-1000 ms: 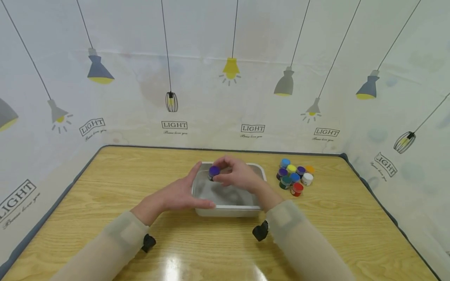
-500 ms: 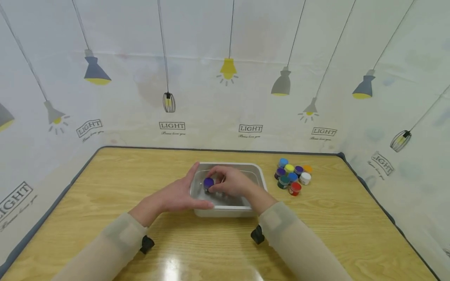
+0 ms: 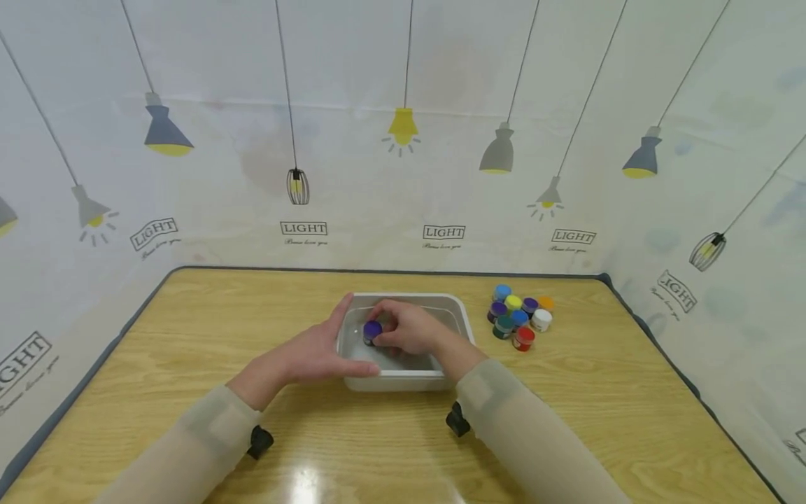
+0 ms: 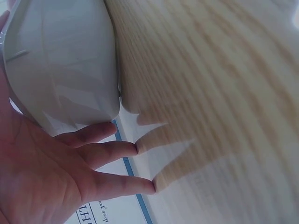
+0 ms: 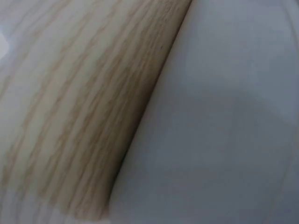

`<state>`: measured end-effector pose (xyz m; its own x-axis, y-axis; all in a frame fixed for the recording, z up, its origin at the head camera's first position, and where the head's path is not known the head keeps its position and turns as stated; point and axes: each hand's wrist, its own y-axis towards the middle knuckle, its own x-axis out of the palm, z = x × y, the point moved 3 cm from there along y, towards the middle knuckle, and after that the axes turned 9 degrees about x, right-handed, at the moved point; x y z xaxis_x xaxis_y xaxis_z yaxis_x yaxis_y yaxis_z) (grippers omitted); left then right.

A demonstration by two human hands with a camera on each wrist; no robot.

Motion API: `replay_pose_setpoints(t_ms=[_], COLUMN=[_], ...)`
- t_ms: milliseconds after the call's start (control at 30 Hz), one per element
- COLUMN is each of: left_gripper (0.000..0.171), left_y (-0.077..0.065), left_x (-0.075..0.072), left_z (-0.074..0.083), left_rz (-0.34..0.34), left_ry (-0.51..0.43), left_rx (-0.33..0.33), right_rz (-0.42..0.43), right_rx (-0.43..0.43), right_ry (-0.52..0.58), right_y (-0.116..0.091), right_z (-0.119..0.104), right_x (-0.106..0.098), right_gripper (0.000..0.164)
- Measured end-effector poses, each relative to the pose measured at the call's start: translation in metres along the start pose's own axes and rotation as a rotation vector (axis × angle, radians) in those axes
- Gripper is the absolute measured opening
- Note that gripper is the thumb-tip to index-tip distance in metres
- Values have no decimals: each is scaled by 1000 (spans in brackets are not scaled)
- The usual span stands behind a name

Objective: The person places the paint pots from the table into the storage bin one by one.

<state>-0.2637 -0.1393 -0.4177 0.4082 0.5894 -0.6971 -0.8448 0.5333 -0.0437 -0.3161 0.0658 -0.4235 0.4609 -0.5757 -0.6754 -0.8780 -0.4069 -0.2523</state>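
Note:
A white rectangular plastic tub (image 3: 406, 381) stands on the wooden table. Inside its left part is a small paint jar (image 3: 372, 332) with a purple lid. My right hand (image 3: 412, 329) reaches into the tub and pinches this jar between thumb and fingers. Around the tub's left end lies my left hand (image 3: 317, 353), its thumb along the front rim. The left wrist view shows its fingers (image 4: 112, 186) straight and spread, tips down at the table beside the tub wall (image 4: 70, 65). Only the tub's side (image 5: 210, 130) and tabletop appear in the right wrist view.
Right of the tub stands a cluster of small paint jars, among them a red one (image 3: 523, 339), a white one (image 3: 541, 320) and a dark green one (image 3: 503, 327). A lamp-patterned backdrop (image 3: 352, 154) rises behind the table's back edge.
The right hand has lowered the purple-lidded jar into the tub, moving down and slightly left. The left hand has stayed at the tub's left end. The head view has shifted slightly.

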Motion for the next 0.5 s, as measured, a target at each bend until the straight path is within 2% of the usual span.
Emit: replay_pose_setpoints(t_ms=[133, 300, 500], left_gripper=[144, 145, 145], left_y=[0, 0, 1], left_x=[0, 1, 1], left_z=[-1, -3, -3], left_rz=[-1, -3, 0], left_ry=[10, 28, 31], left_rx=[0, -3, -6], right_rz=[-20, -98, -138], right_rx=[-6, -23, -28], right_ry=[47, 139, 119], right_y=[2, 4, 4], right_z=[-1, -1, -2], right_x=[2, 6, 6], right_gripper=[35, 45, 48])
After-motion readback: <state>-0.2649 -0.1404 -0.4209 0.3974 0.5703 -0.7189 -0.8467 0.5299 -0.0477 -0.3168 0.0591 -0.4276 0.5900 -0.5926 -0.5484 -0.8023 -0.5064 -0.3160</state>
